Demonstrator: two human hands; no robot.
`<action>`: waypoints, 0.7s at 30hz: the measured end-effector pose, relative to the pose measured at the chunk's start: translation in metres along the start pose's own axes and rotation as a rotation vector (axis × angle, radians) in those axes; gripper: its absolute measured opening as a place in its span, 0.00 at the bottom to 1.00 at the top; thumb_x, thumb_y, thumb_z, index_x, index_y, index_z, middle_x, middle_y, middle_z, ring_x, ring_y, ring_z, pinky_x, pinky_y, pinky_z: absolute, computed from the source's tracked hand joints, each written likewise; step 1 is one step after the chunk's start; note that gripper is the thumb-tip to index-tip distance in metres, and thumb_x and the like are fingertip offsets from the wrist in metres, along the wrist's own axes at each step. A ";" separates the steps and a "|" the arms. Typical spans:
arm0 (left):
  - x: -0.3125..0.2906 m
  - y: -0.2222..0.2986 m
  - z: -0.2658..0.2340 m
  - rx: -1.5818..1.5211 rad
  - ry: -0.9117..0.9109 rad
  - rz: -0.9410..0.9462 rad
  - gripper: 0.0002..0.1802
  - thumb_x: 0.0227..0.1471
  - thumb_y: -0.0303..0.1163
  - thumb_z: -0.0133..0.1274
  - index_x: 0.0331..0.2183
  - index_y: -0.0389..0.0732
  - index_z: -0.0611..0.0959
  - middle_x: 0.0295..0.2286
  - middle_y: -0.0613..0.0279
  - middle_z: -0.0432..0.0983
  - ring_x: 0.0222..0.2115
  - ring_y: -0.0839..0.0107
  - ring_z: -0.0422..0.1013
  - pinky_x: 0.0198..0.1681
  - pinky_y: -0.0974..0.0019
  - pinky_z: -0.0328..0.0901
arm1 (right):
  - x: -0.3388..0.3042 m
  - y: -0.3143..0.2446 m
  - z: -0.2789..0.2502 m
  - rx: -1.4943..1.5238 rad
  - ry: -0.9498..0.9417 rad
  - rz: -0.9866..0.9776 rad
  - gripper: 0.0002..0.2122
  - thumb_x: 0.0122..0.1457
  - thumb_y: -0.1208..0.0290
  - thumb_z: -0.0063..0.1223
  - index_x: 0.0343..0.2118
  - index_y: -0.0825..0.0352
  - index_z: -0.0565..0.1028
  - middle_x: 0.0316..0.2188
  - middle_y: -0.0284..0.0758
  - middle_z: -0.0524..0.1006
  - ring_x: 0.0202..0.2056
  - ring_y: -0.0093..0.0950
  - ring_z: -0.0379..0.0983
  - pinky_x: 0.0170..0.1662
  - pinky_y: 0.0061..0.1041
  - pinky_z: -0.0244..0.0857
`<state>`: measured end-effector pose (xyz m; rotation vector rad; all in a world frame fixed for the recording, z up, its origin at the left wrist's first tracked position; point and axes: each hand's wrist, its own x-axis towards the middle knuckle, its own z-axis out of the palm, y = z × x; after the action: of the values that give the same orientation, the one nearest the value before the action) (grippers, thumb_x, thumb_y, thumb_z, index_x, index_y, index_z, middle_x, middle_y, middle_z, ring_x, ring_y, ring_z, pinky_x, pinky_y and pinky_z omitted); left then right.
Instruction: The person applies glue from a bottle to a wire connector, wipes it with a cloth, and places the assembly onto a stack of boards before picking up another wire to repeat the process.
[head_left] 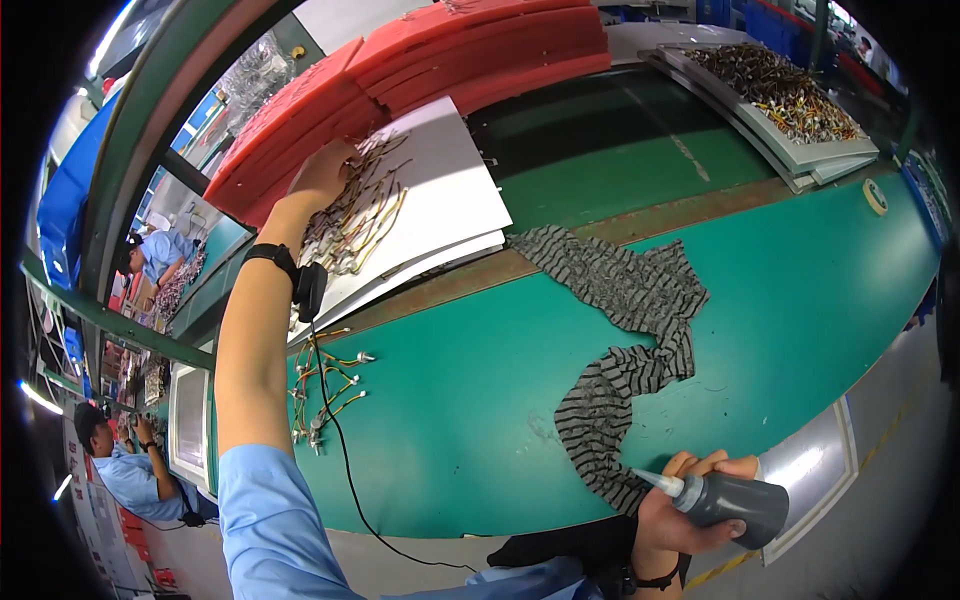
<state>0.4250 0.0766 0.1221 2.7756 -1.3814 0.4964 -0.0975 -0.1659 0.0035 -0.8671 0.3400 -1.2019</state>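
Observation:
My left arm stretches far forward, and my left hand (325, 172) is at the far edge of a heap of wire harnesses (370, 215). The harnesses, brown, yellow and white, lie on a stack of white boards (455, 180). The back of the hand hides most of its fingers, so their grip cannot be made out. Low at the right, my right hand (672, 515) is closed around a dark squeeze bottle (742, 508) with a pale pointed nozzle, tilted toward the left. The nozzle tip is close to a crumpled grey-and-black striped cloth (600, 410) on the green table (450, 430).
Several loose harnesses (330, 395) lie near my left forearm, where a black cable (345, 450) hangs. Red foam blocks (470, 45) stand behind the boards. Another harness-covered board stack (770, 95) and a tape roll (874, 197) are at the right. Co-workers (135, 470) sit at the left.

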 end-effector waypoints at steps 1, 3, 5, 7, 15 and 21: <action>0.001 -0.007 0.006 -0.007 -0.007 -0.013 0.17 0.44 0.18 0.48 0.39 0.38 0.78 0.38 0.48 0.73 0.43 0.47 0.69 0.47 0.54 0.65 | 0.001 0.000 0.001 -0.004 0.007 0.005 0.32 0.49 0.36 0.54 0.35 0.64 0.58 0.19 0.28 0.57 0.18 0.17 0.50 0.23 0.18 0.49; 0.001 -0.011 0.017 -0.021 -0.022 -0.024 0.17 0.45 0.18 0.47 0.40 0.39 0.78 0.39 0.47 0.73 0.43 0.48 0.69 0.47 0.54 0.65 | 0.002 -0.001 0.000 -0.024 0.027 -0.008 0.32 0.48 0.36 0.54 0.34 0.64 0.58 0.19 0.27 0.57 0.17 0.17 0.49 0.23 0.18 0.47; 0.001 -0.012 0.023 -0.017 -0.031 -0.072 0.16 0.46 0.19 0.47 0.40 0.39 0.77 0.40 0.47 0.73 0.43 0.48 0.69 0.47 0.54 0.64 | 0.002 -0.001 0.001 -0.037 0.038 -0.014 0.33 0.48 0.35 0.54 0.34 0.64 0.58 0.19 0.27 0.57 0.17 0.17 0.49 0.22 0.18 0.46; 0.001 -0.008 0.026 -0.017 -0.035 -0.094 0.16 0.46 0.19 0.46 0.40 0.39 0.77 0.40 0.47 0.73 0.44 0.48 0.69 0.47 0.54 0.64 | 0.002 -0.001 0.004 -0.041 0.059 -0.003 0.33 0.48 0.35 0.54 0.35 0.64 0.58 0.19 0.27 0.57 0.17 0.16 0.49 0.22 0.18 0.46; -0.014 0.011 0.001 0.099 0.170 -0.112 0.17 0.48 0.21 0.46 0.42 0.40 0.77 0.41 0.47 0.74 0.44 0.48 0.69 0.47 0.54 0.64 | -0.001 0.005 -0.003 0.112 0.069 -0.021 0.32 0.51 0.35 0.51 0.37 0.65 0.60 0.20 0.29 0.61 0.17 0.19 0.50 0.21 0.19 0.46; -0.047 0.153 -0.049 -0.237 0.313 0.131 0.12 0.48 0.20 0.50 0.38 0.36 0.78 0.36 0.52 0.75 0.39 0.57 0.72 0.45 0.62 0.64 | 0.005 -0.039 0.015 0.598 0.309 0.157 0.29 0.58 0.38 0.43 0.43 0.65 0.67 0.22 0.32 0.65 0.18 0.22 0.57 0.33 0.23 0.58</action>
<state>0.2661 0.0265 0.1348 2.3160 -1.4442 0.6848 -0.1120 -0.1678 0.0431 -0.1345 0.2674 -1.1978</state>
